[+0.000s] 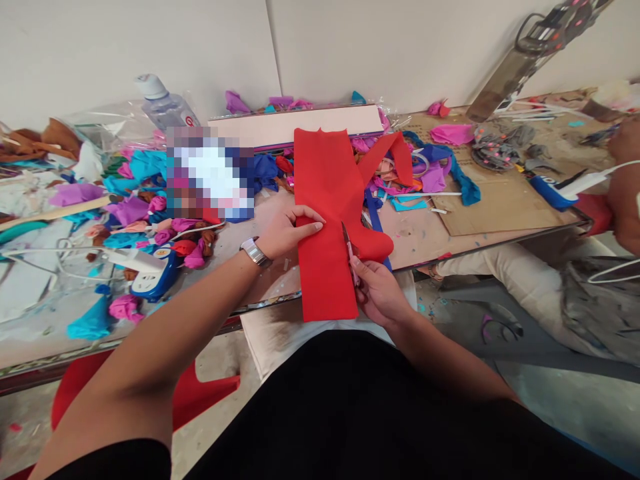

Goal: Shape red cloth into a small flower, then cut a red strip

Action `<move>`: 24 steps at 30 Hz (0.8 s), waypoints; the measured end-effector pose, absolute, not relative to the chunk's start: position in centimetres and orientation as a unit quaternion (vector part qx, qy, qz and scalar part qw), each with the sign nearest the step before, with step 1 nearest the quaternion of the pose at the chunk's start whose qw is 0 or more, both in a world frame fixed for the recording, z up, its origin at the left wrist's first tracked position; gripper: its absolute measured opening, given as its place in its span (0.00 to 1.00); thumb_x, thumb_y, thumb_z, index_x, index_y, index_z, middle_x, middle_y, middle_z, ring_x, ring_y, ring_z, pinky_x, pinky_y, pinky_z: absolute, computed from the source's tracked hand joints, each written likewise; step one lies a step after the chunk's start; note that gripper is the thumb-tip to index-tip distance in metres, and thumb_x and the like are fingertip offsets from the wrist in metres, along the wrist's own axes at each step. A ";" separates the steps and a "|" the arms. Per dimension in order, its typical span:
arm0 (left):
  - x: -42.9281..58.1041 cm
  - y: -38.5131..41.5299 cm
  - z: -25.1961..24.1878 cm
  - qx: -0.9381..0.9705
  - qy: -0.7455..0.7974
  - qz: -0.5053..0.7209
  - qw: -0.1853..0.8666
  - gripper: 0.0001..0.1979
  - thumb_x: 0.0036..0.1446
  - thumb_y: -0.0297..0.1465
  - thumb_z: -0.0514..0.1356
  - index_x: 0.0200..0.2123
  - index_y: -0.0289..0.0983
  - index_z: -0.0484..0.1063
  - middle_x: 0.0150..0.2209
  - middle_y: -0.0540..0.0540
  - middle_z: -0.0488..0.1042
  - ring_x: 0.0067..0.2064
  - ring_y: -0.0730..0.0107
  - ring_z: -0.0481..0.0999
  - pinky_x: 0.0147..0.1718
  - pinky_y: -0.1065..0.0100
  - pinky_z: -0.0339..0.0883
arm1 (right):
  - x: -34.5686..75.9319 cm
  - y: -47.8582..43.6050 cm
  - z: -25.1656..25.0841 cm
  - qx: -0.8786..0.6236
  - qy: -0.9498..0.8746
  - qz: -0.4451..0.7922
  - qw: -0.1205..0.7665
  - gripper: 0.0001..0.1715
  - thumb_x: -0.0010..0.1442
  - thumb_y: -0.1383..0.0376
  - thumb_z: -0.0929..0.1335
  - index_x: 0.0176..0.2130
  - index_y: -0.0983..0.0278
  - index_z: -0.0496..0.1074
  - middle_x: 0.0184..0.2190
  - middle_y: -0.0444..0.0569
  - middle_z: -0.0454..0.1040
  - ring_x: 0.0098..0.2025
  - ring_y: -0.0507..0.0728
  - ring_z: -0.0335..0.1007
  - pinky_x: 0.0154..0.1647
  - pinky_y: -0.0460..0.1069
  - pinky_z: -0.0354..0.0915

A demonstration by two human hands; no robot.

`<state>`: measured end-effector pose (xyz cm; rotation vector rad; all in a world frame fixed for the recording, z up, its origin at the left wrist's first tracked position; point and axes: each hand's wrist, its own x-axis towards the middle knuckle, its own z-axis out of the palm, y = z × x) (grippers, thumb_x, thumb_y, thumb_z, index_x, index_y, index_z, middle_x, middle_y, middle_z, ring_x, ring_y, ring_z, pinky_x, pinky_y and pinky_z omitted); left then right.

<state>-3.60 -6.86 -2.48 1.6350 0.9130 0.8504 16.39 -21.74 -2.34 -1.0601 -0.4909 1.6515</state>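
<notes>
A long red cloth [327,280] lies over the table's front edge, its lower end hanging toward my lap. My left hand [290,233], with a watch on the wrist, rests on the cloth's left side, thumb and forefinger pinching it. My right hand [375,287] is closed round the handles of small scissors [350,253]. The scissor blades point up and away from me, at the cloth's right part. To the right of the blades a strip of the red cloth folds outward.
Colourful cloth scraps [130,207] cover the left of the table. A power strip [155,273], a bottle [167,107] and a white board [300,123] lie around. Cardboard [500,207] is at right, beside another person's arm [625,193].
</notes>
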 end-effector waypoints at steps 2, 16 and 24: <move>-3.6 -6.9 -2.3 0.682 0.377 0.353 0.518 0.20 0.52 0.47 0.75 0.37 0.36 0.84 0.37 0.43 0.84 0.36 0.65 0.79 0.38 0.65 0.74 | 16.4 -21.7 -2.3 -0.447 -0.208 0.689 0.532 0.36 0.43 0.44 0.86 0.20 0.63 0.67 0.15 0.36 0.62 0.15 0.44 0.52 0.12 0.42 0.50; -3.7 -6.9 -2.6 0.683 0.366 0.353 0.524 0.21 0.55 0.48 0.73 0.42 0.36 0.84 0.41 0.43 0.84 0.39 0.64 0.80 0.38 0.66 0.73 | 16.0 -21.7 -2.0 -0.450 -0.209 0.683 0.536 0.36 0.41 0.45 0.86 0.21 0.63 0.67 0.15 0.35 0.62 0.15 0.43 0.51 0.12 0.42 0.47; -3.7 -6.6 -3.1 0.665 0.388 0.378 0.514 0.22 0.54 0.47 0.73 0.46 0.38 0.84 0.46 0.41 0.85 0.44 0.59 0.82 0.45 0.61 0.76 | 16.1 -21.8 -2.2 -0.442 -0.219 0.686 0.535 0.35 0.45 0.44 0.85 0.22 0.63 0.68 0.17 0.36 0.63 0.16 0.44 0.52 0.14 0.42 0.50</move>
